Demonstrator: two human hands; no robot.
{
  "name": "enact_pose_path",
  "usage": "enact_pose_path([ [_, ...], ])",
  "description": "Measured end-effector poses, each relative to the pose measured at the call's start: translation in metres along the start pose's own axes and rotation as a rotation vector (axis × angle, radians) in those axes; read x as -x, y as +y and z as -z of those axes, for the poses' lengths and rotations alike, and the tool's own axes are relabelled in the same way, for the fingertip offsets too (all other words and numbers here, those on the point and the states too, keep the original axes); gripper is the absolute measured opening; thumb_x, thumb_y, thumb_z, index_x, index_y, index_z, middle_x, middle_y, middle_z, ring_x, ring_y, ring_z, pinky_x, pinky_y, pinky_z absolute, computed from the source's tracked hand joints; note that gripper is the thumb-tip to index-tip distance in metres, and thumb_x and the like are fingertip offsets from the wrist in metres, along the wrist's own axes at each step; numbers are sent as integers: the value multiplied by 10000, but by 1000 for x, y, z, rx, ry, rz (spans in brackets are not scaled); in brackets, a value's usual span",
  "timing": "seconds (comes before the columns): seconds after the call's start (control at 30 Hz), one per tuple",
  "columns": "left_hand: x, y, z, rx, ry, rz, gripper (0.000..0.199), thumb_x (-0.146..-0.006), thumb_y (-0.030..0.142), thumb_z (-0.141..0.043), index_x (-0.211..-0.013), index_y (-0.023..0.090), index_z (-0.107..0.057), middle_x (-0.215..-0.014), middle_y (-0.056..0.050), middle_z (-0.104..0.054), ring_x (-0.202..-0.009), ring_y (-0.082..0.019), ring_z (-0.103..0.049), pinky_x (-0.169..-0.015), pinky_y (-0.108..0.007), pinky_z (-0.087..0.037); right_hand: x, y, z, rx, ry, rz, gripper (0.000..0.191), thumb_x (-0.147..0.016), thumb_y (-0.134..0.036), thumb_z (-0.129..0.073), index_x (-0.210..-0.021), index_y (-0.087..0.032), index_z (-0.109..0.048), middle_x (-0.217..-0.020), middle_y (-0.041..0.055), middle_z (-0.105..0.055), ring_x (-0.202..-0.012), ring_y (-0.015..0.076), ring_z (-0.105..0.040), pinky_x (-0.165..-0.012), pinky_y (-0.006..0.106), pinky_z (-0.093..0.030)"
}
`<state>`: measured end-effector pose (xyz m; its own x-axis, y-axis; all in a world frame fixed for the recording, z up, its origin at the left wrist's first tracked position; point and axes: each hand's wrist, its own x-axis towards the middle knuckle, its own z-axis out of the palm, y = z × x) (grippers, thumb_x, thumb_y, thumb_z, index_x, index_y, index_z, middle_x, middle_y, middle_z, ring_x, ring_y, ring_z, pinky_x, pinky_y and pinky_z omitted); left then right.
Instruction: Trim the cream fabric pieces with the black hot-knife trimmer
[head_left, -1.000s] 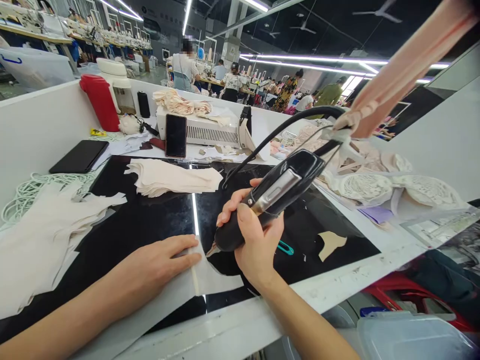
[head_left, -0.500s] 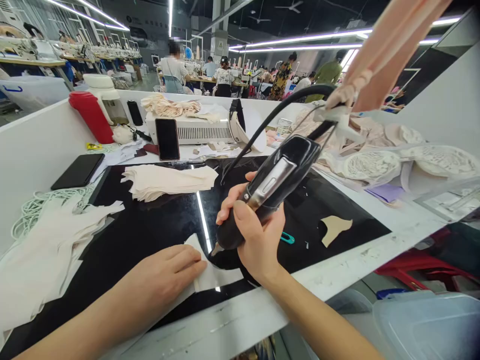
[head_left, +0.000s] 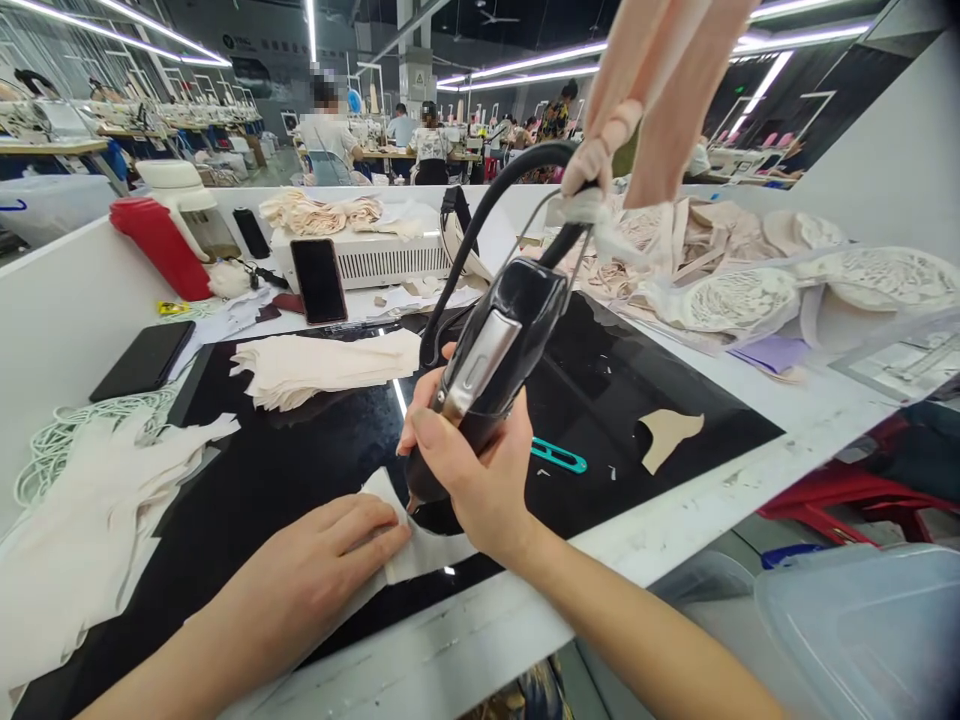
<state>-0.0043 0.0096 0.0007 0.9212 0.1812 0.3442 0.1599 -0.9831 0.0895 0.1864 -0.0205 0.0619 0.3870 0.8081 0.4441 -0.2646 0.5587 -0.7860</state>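
Note:
My left hand lies on a cream fabric piece near the front edge of the black work surface, its fingers closed together and pinning the cloth. My right hand is wrapped round a black corded hand tool with a silver lever. The tool tilts down to the left, and its narrow brownish tip is close beside my left fingertips, at the fabric. Whether the tip touches the cloth I cannot tell. Pinkish straps tied near the tool's upper end hang from above.
A stack of cream pieces lies behind my hands, a larger pile at left. A teal cutter and a beige scrap are on the right. Phones, a red bottle and lace bra cups line the back.
My right hand has brought the tool left and towards my left fingertips, uncovering more of the teal cutter. My left hand stays on the fabric. The view has shifted slightly.

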Motion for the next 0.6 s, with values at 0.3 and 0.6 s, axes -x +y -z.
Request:
enact_pose_path([
  [0.3, 0, -1, 1, 20, -15, 20, 317, -1076, 78, -421, -1261, 191, -652, -1191, -87, -694, -1100, -202, -693, -979, -314, -622, 1, -5, -2, 56, 51, -7, 394, -781, -231, -763, -984, -272, -429, -680, -110, -529, -522, 92, -536, -530, 263, -473],
  [0.6, 1, -2, 0, 36, 5, 10, 327, -1062, 77, -448, -1295, 196, -644, -1251, -96, -702, -1161, -214, -692, -1000, -301, -608, 6, -8, -1, 94, 47, -17, 380, -763, -210, -752, -941, -270, -422, -700, -95, -551, -519, 93, -532, -530, 274, -495],
])
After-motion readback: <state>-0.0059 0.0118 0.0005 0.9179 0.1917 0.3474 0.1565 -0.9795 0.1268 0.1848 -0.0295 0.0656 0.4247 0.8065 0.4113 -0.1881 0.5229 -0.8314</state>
